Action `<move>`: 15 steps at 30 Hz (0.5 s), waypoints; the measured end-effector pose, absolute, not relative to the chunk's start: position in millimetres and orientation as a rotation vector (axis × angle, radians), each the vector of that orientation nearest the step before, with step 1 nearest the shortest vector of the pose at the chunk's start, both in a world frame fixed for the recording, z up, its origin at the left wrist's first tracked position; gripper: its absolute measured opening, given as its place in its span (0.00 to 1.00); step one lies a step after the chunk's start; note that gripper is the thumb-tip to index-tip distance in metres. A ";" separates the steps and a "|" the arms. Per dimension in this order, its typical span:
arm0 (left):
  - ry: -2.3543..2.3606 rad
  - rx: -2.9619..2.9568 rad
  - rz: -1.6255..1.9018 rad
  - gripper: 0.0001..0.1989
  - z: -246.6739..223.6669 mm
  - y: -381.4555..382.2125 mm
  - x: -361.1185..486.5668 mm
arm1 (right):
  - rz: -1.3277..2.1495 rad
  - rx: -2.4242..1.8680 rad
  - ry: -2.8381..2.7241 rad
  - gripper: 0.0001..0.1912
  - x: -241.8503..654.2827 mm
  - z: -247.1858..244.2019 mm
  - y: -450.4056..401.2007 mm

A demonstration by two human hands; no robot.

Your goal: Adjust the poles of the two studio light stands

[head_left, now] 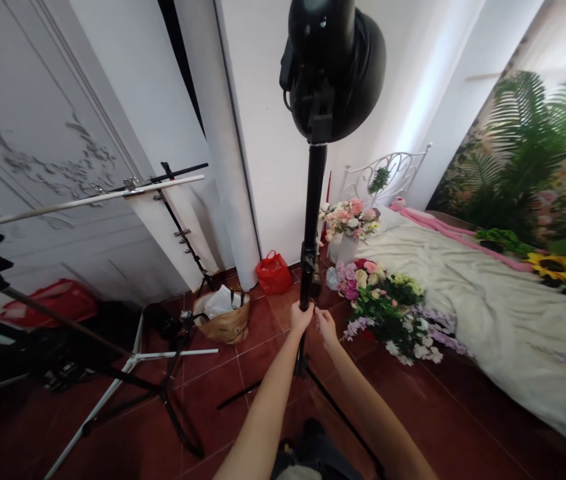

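A black light stand (314,193) rises upright in front of me, with a large black studio light (335,73) mounted on its top. My left hand (301,317) is closed around the stand's pole, low down near the leg section. Just to the right of the pole, my right hand (326,325) has its fingers curled in, with thumb and fingertips close to the pole. Whatever small part those fingers pinch, if any, is too small to make out. The stand's legs spread over the red tiled floor (273,347), partly hidden by my arms.
Flower bunches (387,300) lie right of the stand, beside a bed with a pale cover (503,320). A red bag (273,272) and a woven basket (225,320) sit ahead. Other stands, with a white leg (113,383) and a white crossbar (83,201), crowd the left.
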State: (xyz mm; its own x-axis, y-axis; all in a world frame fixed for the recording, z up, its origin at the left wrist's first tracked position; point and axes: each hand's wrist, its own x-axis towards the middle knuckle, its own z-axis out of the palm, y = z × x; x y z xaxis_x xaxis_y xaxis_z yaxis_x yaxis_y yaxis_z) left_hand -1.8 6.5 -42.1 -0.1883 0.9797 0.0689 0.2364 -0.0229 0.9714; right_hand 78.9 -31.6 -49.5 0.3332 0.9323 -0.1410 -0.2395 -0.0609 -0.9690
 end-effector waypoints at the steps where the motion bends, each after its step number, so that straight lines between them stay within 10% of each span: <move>1: 1.512 1.331 1.253 0.12 -42.2 7.0 -3.1 | 1.135 -1.242 -0.708 0.22 79.4 -52.0 -40.1; 15: 1.323 1.301 1.199 0.18 -36.4 6.7 -12.1 | 1.274 -1.273 -0.331 0.18 111.1 -136.2 -197.2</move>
State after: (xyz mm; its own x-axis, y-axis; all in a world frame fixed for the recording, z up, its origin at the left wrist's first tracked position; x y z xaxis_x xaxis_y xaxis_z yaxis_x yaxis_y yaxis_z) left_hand -12.1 6.7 -36.4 -0.0427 0.9987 0.0291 0.1267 -0.0235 0.9917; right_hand 111.1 -197.2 -136.2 0.3500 0.8303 -0.4337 -0.5142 -0.2167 -0.8299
